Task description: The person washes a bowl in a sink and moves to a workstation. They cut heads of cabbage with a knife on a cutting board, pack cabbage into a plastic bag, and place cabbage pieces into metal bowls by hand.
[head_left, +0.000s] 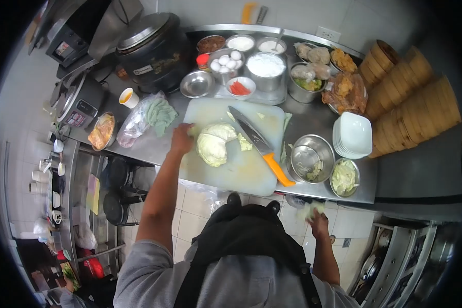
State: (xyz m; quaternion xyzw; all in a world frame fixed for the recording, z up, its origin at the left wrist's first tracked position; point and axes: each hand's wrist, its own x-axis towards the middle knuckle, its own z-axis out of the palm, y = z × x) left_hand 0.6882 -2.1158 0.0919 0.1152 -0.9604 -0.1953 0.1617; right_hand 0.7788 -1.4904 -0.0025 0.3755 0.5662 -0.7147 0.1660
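A cut cabbage [214,145] lies on the white cutting board [246,177], with a small loose piece beside it. To its right rests a knife [256,136] with an orange handle, blade pointing away from me. My left hand [182,137] is at the board's left edge, close to the cabbage, its fingers curled; a pale bit shows at the fingertips, too small to name. Low on the right, beyond the counter's front edge, my right hand [319,225] grips a pale green cabbage piece [310,210], blurred by motion.
Right of the board stand a metal bowl [309,145] with cabbage scraps and a bowl of cut cabbage [345,178]. Stacked white dishes [355,133] and bamboo steamers [416,118] are farther right. Behind are eggs [227,62] and several ingredient bowls. A green cloth [161,114] lies left.
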